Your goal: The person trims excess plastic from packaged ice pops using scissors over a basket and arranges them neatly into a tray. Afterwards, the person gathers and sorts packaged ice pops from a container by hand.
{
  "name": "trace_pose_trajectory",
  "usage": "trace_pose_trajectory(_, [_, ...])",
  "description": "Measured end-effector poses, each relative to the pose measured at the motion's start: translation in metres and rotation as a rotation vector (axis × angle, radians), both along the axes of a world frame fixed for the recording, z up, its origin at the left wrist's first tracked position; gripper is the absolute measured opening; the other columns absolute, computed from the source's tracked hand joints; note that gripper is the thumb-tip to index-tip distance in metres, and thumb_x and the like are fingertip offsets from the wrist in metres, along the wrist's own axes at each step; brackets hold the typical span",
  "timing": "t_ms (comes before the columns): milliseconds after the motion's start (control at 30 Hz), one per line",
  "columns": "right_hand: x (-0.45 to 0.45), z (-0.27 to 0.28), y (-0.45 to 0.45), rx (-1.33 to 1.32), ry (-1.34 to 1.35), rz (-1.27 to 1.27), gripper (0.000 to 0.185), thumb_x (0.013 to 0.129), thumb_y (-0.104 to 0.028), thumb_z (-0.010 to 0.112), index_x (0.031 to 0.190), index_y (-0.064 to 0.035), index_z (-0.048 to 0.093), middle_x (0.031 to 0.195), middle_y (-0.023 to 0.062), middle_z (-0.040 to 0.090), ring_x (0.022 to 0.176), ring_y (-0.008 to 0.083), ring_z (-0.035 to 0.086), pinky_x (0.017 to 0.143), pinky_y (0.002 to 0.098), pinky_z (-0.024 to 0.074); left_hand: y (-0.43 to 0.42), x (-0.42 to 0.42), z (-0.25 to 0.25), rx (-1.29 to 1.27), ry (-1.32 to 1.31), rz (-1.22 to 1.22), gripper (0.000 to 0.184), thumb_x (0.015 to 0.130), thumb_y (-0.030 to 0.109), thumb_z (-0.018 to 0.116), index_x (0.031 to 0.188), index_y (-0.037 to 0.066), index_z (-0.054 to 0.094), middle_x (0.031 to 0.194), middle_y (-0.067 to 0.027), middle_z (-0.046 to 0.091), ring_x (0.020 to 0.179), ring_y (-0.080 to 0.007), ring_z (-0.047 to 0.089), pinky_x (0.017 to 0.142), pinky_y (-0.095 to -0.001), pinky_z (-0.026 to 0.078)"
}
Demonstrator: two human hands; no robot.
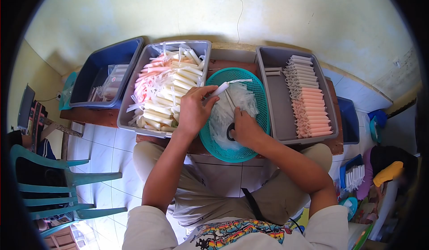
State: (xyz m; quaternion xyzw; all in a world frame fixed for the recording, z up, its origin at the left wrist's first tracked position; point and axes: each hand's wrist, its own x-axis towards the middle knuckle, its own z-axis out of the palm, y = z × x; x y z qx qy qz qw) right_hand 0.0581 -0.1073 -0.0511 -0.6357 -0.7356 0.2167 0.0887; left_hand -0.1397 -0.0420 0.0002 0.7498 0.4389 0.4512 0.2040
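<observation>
In my left hand (pixel 195 109) is a white filled plastic tube (pixel 220 89), held between thumb and fingers with its twisted plastic end pointing right. My right hand (pixel 246 127) grips a pair of scissors (pixel 230 132) with black handles. Their blades reach up close to the tube; whether they touch it I cannot tell. Both hands are above a teal mesh basket (pixel 263 99) containing clear plastic scraps (pixel 217 129). Left of it, a grey tub (pixel 208 49) holds a heap of cream and pink filled tubes (pixel 172 87). To the right, another grey tub (pixel 279 105) contains neat rows of white and pink tubes (pixel 311 102).
A dark blue tub (pixel 87 80) with some bagged tubes stands far left on the brown bench (pixel 103 117). Green plastic chair legs (pixel 96 178) are at lower left. Another person (pixel 389 172) bends at the right, near a blue container of white tubes (pixel 355 177). The wall rises behind.
</observation>
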Motion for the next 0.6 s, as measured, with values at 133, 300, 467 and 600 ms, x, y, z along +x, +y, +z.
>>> trace_pose_trajectory(133, [0.009, 0.002, -0.001, -0.013, 0.068, -0.008, 0.091, 0.083, -0.016, 0.081, 0.152, 0.0195, 0.035, 0.128, 0.0356, 0.058, 0.115, 0.0499, 0.065, 0.100, 0.0498, 0.0557, 0.000, 0.000, 0.002, 0.015, -0.005, 0.013, 0.031, 0.084, 0.005, 0.086, 0.114, 0.003, 0.078, 0.097, -0.0157, 0.078, 0.083, -0.0304, 0.072, 0.077, -0.0405, 0.059])
trace_pose_trajectory(300, [0.017, 0.011, -0.013, 0.006, 0.151, 0.034, 0.089, 0.082, -0.014, 0.081, 0.154, 0.0167, 0.037, 0.125, 0.0319, 0.059, 0.113, 0.0481, 0.064, 0.100, 0.0486, 0.0543, 0.001, -0.003, 0.007, 0.006, 0.003, 0.035, 0.030, 0.084, 0.004, 0.086, 0.114, 0.003, 0.078, 0.098, -0.0156, 0.078, 0.084, -0.0303, 0.072, 0.078, -0.0406, 0.059])
trace_pose_trajectory(467, [0.022, 0.042, -0.024, -0.023, 0.254, 0.044, 0.092, 0.083, -0.017, 0.084, 0.159, 0.0053, 0.039, 0.121, 0.0257, 0.059, 0.110, 0.0422, 0.064, 0.097, 0.0476, 0.0524, 0.003, -0.010, 0.006, 0.057, 0.029, 0.066, 0.031, 0.084, 0.004, 0.086, 0.114, 0.003, 0.078, 0.099, -0.0156, 0.078, 0.086, -0.0309, 0.073, 0.081, -0.0410, 0.059])
trace_pose_trajectory(600, [0.022, 0.065, -0.034, -0.023, 0.308, 0.039, 0.096, 0.084, -0.026, 0.088, 0.161, 0.0037, 0.038, 0.119, 0.0241, 0.059, 0.107, 0.0395, 0.064, 0.096, 0.0465, 0.0520, 0.002, -0.019, 0.012, 0.076, 0.054, 0.129, 0.033, 0.085, 0.005, 0.086, 0.116, 0.004, 0.079, 0.100, -0.0156, 0.078, 0.086, -0.0289, 0.075, 0.081, -0.0387, 0.059])
